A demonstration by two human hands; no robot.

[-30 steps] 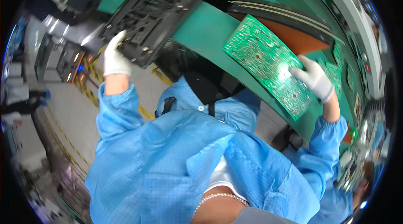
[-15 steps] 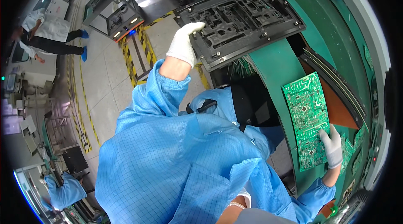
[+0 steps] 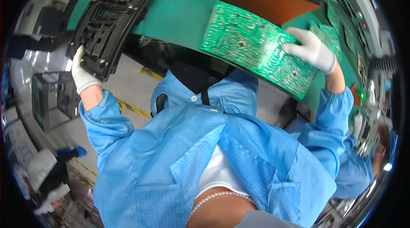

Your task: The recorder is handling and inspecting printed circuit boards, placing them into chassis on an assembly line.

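Note:
My left hand (image 3: 84, 70), in a white glove, grips the near end of a black slotted pallet (image 3: 112, 22) with screws along its border. The pallet slants up to the far left, its far end cut off by the view's edge. On the right, my gloved right hand (image 3: 311, 49) grips a large green circuit board (image 3: 241, 35), with finger and thumb showing over its face and the other fingers partly hidden. Dense solder points and small dark chips cover the side facing up. The board lies over the near edge of the green work surface (image 3: 177, 16).
Behind the board stands an orange-brown panel (image 3: 256, 2) under a dark rail. More green circuit boards (image 3: 328, 35) lie beyond my right hand. A co-worker's blue sleeve (image 3: 352, 172) shows at the right. An open-framed box (image 3: 53, 100) stands on the floor at left.
My view has swung round to the right, so the pallet now appears at the far left and the board lies crosswise ahead. Both hands keep their holds.

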